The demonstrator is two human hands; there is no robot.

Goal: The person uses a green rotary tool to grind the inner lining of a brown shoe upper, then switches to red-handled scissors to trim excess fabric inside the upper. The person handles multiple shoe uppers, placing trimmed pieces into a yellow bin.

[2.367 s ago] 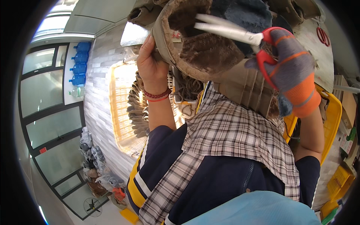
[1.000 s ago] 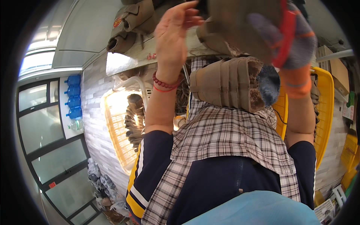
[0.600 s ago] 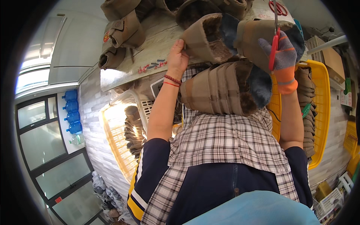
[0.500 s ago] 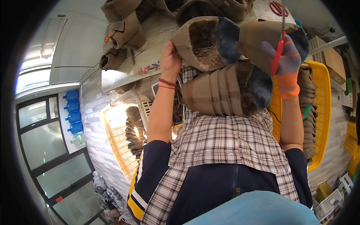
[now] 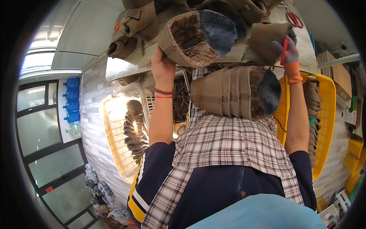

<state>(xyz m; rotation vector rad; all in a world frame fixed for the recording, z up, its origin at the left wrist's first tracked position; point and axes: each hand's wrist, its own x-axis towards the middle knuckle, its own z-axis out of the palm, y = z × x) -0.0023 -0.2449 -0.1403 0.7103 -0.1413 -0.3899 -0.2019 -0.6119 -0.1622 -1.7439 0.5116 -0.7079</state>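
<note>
My bare left hand [image 5: 163, 70] grips the edge of a brown boot upper [image 5: 171, 47] with brown and dark blue fleece lining. The opening of that upper faces me. On my right hand [image 5: 291, 57] is a grey and orange glove. Its fingers close around a red-handled tool [image 5: 284, 50], whose working end I cannot make out, and rest against another brown upper [image 5: 267, 42] over the table. Across my lap lies a nested stack of fleece-lined uppers [image 5: 225, 91].
More brown uppers [image 5: 143, 24] cover the far side of the worn table [image 5: 122, 68]. Red-handled scissors [image 5: 294, 20] lie at its far right. A pale basket [image 5: 110, 126] at left and a yellow basket [image 5: 327, 126] at right hold stacked brown pieces. Blue water bottles [image 5: 71, 95] stand far left.
My left hand has moved slightly left with its upper, now apart from the other one. My right hand and the second upper have shifted away from me and turned.
</note>
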